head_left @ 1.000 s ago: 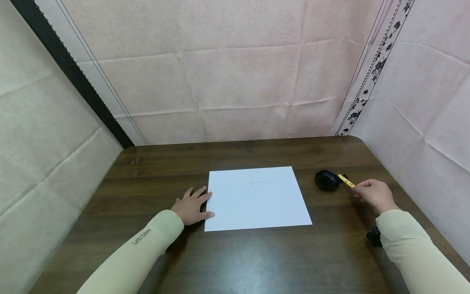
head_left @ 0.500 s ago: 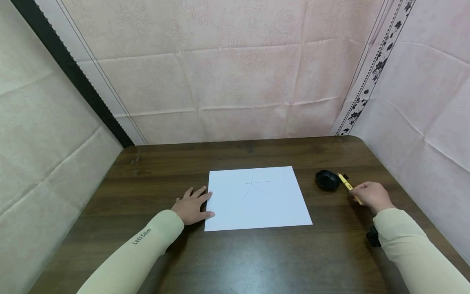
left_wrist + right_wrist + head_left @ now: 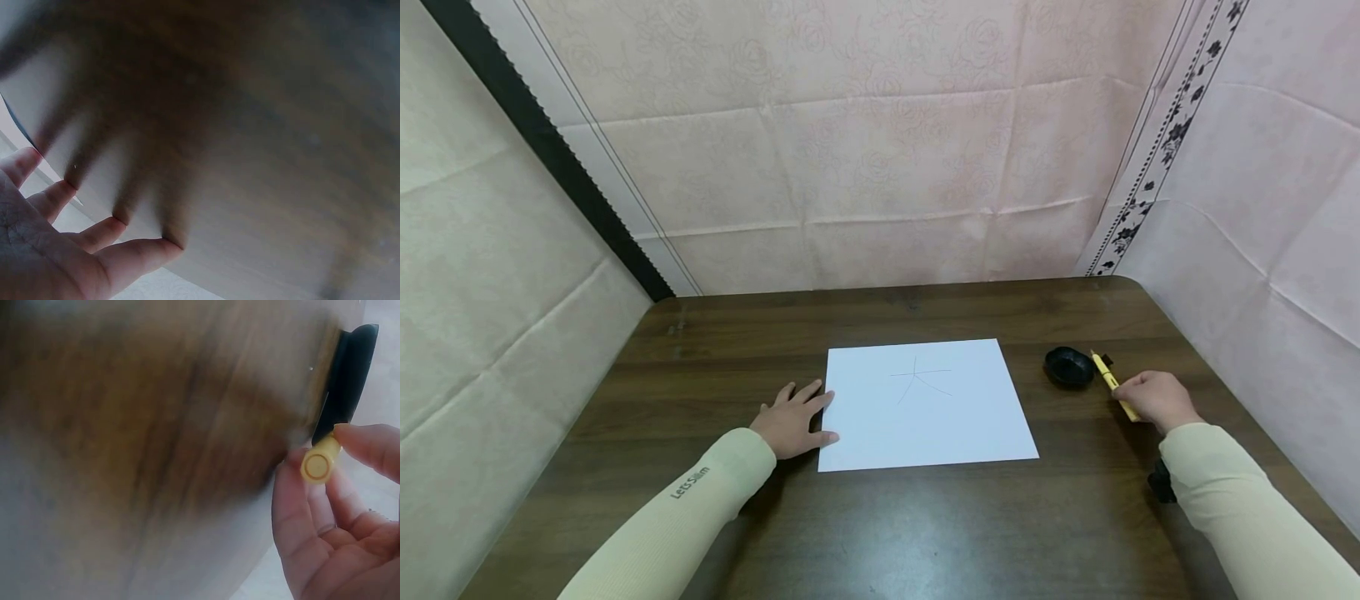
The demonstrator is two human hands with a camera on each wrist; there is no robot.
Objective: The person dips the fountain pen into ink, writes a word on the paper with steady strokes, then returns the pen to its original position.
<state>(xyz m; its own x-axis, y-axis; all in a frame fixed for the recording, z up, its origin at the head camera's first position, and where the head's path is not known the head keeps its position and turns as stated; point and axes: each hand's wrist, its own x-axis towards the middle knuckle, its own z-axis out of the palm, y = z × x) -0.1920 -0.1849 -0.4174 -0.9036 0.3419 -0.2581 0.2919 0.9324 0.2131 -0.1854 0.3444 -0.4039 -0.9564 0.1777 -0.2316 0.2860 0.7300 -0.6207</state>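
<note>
A white sheet of paper (image 3: 925, 433), with a few thin crossing lines drawn on its upper half, lies on the table. My left hand (image 3: 790, 423) rests at its left edge, fingers spread and thumb over the paper; the left wrist view shows the fingers (image 3: 144, 253) straight, their tips on the surface. On the right, my right hand (image 3: 1159, 398) pinches a yellow pen (image 3: 1103, 369) between thumb and fingers. The pen slants with its narrow tip pointing away, beside a round black dish (image 3: 1070, 367). In the right wrist view the pen's round yellow end (image 3: 317, 467) faces the camera.
A small black piece (image 3: 1107, 360) lies by the pen's tip, right of the dish. The brown wooden table (image 3: 880, 533) ends at pale cloth hangings (image 3: 880, 183) at the back and both sides. A black device (image 3: 1162, 482) is on the right wrist.
My right hand has shifted slightly toward me, and the yellow pen has turned steeper, its rear end now showing below the fingers. The left hand and paper stay in place.
</note>
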